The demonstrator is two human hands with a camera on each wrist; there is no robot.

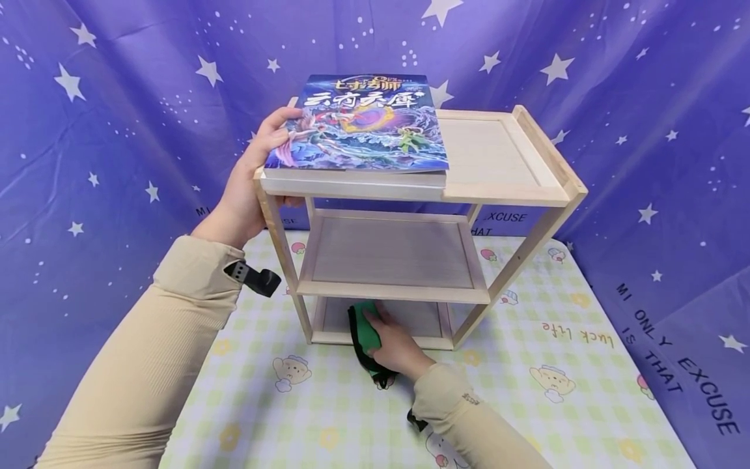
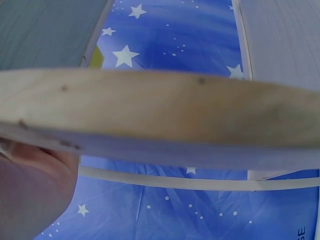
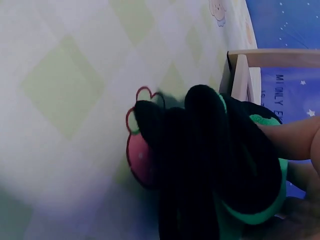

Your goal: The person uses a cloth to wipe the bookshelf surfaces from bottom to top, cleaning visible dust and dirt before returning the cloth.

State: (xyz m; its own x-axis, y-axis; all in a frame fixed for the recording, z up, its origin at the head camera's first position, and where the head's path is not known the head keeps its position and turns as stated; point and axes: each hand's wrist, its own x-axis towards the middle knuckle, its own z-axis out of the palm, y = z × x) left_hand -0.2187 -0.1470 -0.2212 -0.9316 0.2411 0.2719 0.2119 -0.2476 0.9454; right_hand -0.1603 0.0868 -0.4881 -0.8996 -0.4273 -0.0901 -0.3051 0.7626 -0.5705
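A three-tier light wooden shelf [image 1: 498, 153] stands on the table. My left hand [image 1: 246, 179] grips its upper left side, one part of the hand on top by the book's left edge and fingertips showing underneath. A thick book [image 1: 363, 130] with a blue illustrated cover lies on the left part of the top tier. Down at the bottom tier [image 1: 334, 319], my right hand [image 1: 398, 345] holds a folded green cloth [image 1: 366, 329] with black edging. In the right wrist view the cloth's black folds [image 3: 200, 150] hang close over the table, fingers at its right side.
A checked tablecloth [image 1: 263, 417] with cartoon prints covers the table. Purple curtains [image 1: 117, 130] with white stars hang behind and on both sides. The middle tier [image 1: 392, 251] sits just above my right hand, and the shelf's right upright [image 1: 515, 254] stands to its right.
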